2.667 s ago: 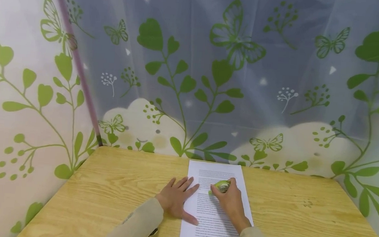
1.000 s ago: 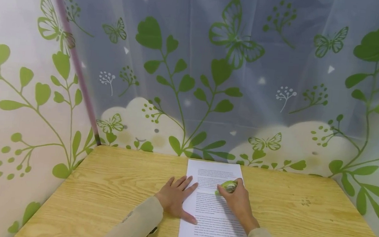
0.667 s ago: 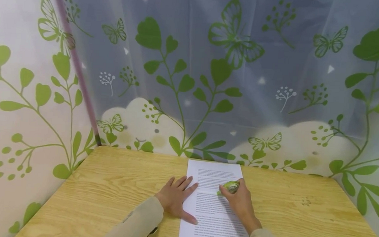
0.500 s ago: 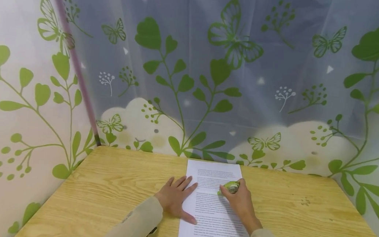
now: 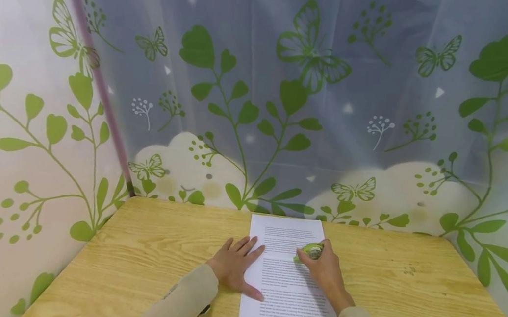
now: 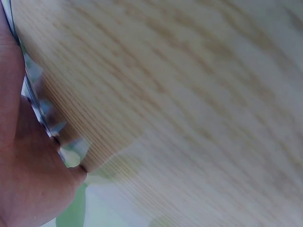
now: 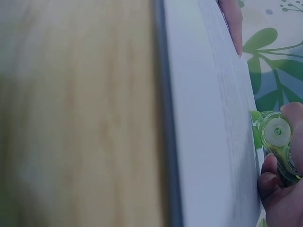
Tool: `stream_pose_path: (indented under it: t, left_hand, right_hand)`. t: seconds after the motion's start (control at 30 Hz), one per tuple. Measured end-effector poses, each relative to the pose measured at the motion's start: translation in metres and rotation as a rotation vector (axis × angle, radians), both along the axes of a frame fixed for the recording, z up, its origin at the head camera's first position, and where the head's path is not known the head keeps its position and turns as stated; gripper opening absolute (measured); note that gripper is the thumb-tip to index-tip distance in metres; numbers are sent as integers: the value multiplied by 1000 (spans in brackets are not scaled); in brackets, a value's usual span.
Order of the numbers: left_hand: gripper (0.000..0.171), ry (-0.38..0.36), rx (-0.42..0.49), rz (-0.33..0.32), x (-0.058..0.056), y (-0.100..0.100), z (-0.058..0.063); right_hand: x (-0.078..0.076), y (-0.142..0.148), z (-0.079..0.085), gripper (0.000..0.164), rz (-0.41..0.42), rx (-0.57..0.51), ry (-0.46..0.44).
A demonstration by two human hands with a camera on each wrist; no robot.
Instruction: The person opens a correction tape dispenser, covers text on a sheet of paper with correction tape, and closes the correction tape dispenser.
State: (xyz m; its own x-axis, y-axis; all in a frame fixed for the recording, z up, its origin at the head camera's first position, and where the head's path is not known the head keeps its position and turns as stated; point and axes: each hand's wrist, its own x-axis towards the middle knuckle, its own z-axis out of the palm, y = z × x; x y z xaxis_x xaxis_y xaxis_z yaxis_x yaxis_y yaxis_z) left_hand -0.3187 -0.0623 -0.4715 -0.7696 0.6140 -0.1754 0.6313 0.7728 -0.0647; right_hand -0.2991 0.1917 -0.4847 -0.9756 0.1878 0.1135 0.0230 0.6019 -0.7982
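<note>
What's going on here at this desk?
A person sits at a wooden table with a printed sheet of paper in front of them. Their left hand lies flat, fingers spread, across the paper's left edge. Their right hand grips a small green correction tape dispenser, its tip touching the page beside a blank white strip among the printed lines.

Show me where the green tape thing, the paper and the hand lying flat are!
green correction tape point(image 5: 312, 250), head view, on its round clear body.
paper point(image 5: 286, 288), head view, on the printed middle of the sheet.
left hand point(image 5: 233, 266), head view, on the back of the hand.
</note>
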Motion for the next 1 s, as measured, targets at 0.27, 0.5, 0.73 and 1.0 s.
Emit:
stream_pose_path:
  t: [0.27,0.5,0.73,1.0]
  left_hand:
    - [119,-1,19,-7,0,0,1]
    - [117,-9,26,-4,5,1,8]
    - [116,-17,38,-12,4,-1,6]
    - [117,-28,54,-10,1,-1,3]
  right_hand:
    - [0,5,0,51,-1,-8,-11]
    - [1,8,0,51,-7,-6,-11]
    - [2,10,-2,52,-8,-15,-21]
    - [2,13,1,53,4,-10,-24]
